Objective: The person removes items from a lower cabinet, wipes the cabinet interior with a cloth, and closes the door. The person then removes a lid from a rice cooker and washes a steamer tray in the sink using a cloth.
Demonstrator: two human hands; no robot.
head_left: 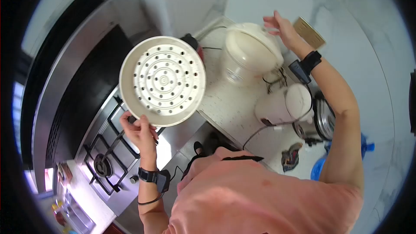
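My left hand (139, 133) pinches the near rim of a round white steamer basket (163, 80), its fingers closed on the edge. Holes in rings cover the basket's bottom, and it is held up over the stove's corner with its inside facing me. My right hand (281, 29) holds nothing, its fingers stretched out and apart at the far right side of a cream rice cooker (247, 54). Whether the fingertips touch the cooker I cannot tell. The cooker stands on the counter (225, 108) with its lid down.
A gas stove (103, 164) is at the left, below a range hood (73, 60). Right of the counter's middle stand a white kettle (284, 104) with a cord, a metal pot (323, 119) and a small patterned bag (291, 157). A blue bottle (318, 167) is partly hidden by my arm.
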